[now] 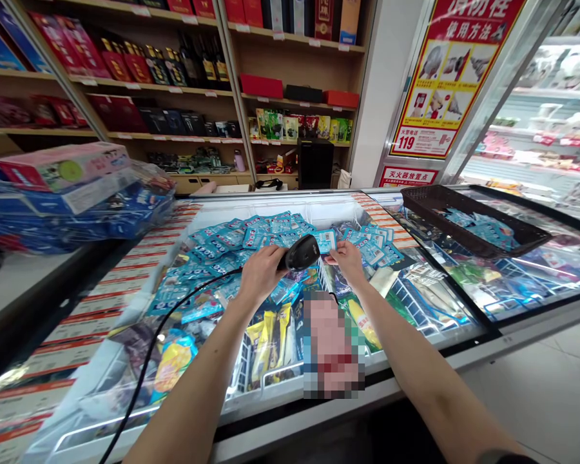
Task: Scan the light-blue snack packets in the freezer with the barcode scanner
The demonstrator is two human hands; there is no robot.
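Observation:
My left hand [261,276] is wrapped round the handle of a black barcode scanner [301,254], whose cord trails down to the lower left. The scanner's head points right, toward a small blue-and-white packet [325,241]. My right hand [347,260] pinches that packet by its right edge. Many similar blue packets [222,238] lie heaped on the freezer's glass top behind and left of the scanner. A smaller group of blue packets [371,246] lies just right of my right hand.
A brown basket [526,240] with several blue packets stands on the freezer at the right. Boxes in plastic wrap [72,193] are stacked at the left. Below the glass lie yellow ice-cream packs [270,338]. Shelves of bottles and boxes [174,64] line the back. A blurred patch [332,341] covers something in front.

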